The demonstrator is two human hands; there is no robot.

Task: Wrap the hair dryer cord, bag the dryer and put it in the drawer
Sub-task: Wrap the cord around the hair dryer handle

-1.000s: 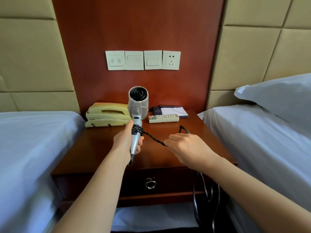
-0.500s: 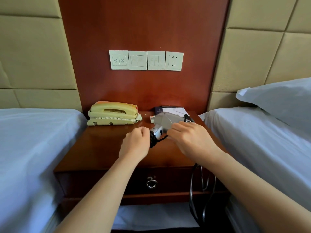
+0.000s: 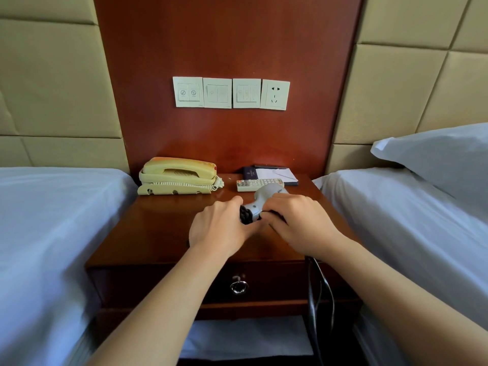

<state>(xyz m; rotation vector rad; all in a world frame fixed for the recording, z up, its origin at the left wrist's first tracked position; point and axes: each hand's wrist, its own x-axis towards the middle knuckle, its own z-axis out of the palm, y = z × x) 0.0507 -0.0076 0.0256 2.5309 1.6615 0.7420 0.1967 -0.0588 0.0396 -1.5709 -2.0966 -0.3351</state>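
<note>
**Dryer tipped flat, both hands closed in on the handle**

On the head view, my one feed, the biggest change from a second ago is the hair dryer [image 3: 267,194]. Then it stood upright with its round end facing me; now it lies tipped over, head pointing back and to the right. Back then the cord [image 3: 245,216] ran taut across a gap to the other hand. That gap has closed and the two hands nearly meet. Half a second ago the dryer's head covered most of the remote [image 3: 248,185]; now I see most of it.

The left hand [image 3: 219,229] is clenched round the lower end of the handle, knuckles toward me. The right hand [image 3: 299,225] has its fingers curled over the cord and pinches it against the handle just under the dryer's head.

The dryer is silver-grey with a short handle. Black twisted cord is bunched in a few thick turns round the handle between the hands. The rest of the cord drops off the front right edge of the nightstand [image 3: 158,228] and hangs in loose loops. The dryer sits low over the middle right of the wooden top, just in front of the remote; I cannot tell whether it touches the wood.

The drawer [image 3: 184,283] below is closed, its ring pull hanging at the centre. A cream telephone [image 3: 179,178] sits at the back left and a notepad [image 3: 276,173] at the back right, behind the remote
</note>
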